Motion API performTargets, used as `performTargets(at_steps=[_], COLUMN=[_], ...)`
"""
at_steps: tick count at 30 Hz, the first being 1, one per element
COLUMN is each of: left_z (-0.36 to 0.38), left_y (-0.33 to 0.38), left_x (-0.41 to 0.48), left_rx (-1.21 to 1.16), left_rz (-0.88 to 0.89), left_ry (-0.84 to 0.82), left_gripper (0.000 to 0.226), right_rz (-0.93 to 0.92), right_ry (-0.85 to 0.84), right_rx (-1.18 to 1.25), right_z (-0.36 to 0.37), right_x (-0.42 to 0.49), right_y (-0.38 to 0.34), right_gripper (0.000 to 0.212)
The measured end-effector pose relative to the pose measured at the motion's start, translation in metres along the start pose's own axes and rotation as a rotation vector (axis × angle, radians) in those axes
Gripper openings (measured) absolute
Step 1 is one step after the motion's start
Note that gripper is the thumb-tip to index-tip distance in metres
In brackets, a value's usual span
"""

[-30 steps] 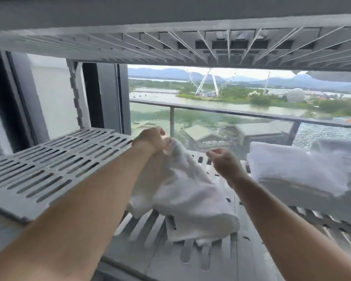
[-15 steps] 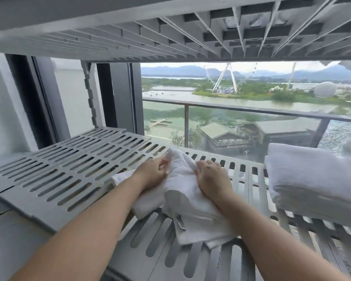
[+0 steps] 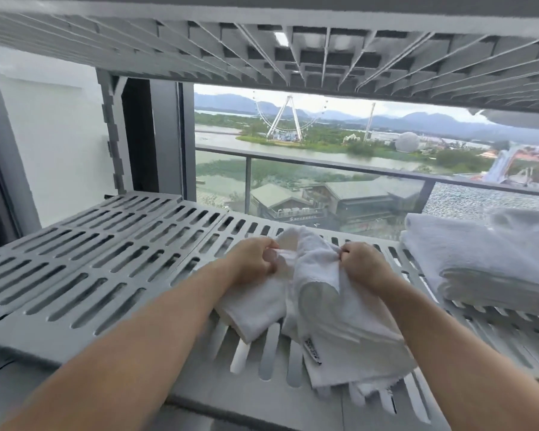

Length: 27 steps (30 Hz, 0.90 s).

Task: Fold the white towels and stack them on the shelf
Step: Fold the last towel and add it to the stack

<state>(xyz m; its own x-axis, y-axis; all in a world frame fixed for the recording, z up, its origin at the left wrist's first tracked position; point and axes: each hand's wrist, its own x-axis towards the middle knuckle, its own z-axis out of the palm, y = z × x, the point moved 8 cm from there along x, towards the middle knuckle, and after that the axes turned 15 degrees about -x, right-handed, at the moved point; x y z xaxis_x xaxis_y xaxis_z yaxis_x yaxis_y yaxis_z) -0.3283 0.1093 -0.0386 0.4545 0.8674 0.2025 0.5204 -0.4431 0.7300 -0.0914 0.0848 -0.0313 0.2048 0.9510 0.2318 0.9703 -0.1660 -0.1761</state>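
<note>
Both the left hand and right hand pinch the rumpled white terry towel lying on the grey slotted plastic shelf, near the folded white towel stack. Best to pull the corners taut and square before creasing.

Towel lies mid-shelf — folded stack to its right.

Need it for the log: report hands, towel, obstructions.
Left hand, right hand pinching white towel on slotted shelf. Folded towel stack at right, apart. Nothing blocking.
</note>
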Motion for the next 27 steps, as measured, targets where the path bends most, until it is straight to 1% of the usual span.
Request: performTargets(at_steps=[2,4,6,8,10,11,13,15,17,19,22,25,27], left_z=[-0.005,-0.012,-0.022,-0.027,-0.025,-0.022,-0.018,-0.016,-0.017,-0.020,-0.028,-0.030,-0.033], left_y=[-0.001,-0.002,-0.002,-0.004,-0.004,-0.003,0.002,0.003,0.004,0.008,0.017,0.024,0.029], left_x=[0.002,0.004,0.004,0.000,-0.007,-0.010,-0.017,-0.021,-0.025,-0.029,-0.041,-0.053,-0.066], left_rx=[0.017,-0.022,-0.024,-0.050,-0.152,-0.181,-0.129,-0.099,-0.128,-0.145,-0.161,-0.046,-0.022], left_rz=[0.071,0.112,0.153,0.152,0.144,0.151,0.181,0.173,0.168,0.178,0.195,0.198,0.209], left_ry=[-0.003,-0.009,-0.007,-0.031,-0.108,-0.141,-0.154,-0.125,-0.112,-0.100,-0.069,-0.062,-0.072], left_gripper=[0.016,0.020,0.018,0.018,0.020,0.019,0.013,0.027,0.030,0.028,0.030,0.031,0.034], right_rz=[0.097,0.202,0.276,0.306,0.308,0.312,0.335,0.322,0.285,0.243,0.205,0.230,0.263], right_ry=[-0.035,-0.118,-0.214,-0.256,-0.242,-0.225,-0.201,-0.142,-0.035,0.025,0.013,-0.058,-0.060], right_rx=[0.111,0.381,0.621,0.701,0.723,0.718,0.702,0.644,0.427,0.208,0.088,0.008,-0.005], right_z=[0.002,0.011,0.022,0.028,0.030,0.030,0.030,0.024,0.009,-0.005,-0.008,0.004,0.011], right_x=[-0.007,-0.021,-0.038,-0.050,-0.057,-0.060,-0.065,-0.069,-0.069,-0.071,-0.077,-0.084,-0.084], right_y=[0.007,0.013,0.010,0.005,-0.001,-0.002,-0.001,0.001,0.003,0.002,0.002,0.010,0.013], right_gripper=[0.023,0.019,0.015,0.014,0.017,0.016,0.015,0.015,0.018,0.019,0.019,0.022,0.017])
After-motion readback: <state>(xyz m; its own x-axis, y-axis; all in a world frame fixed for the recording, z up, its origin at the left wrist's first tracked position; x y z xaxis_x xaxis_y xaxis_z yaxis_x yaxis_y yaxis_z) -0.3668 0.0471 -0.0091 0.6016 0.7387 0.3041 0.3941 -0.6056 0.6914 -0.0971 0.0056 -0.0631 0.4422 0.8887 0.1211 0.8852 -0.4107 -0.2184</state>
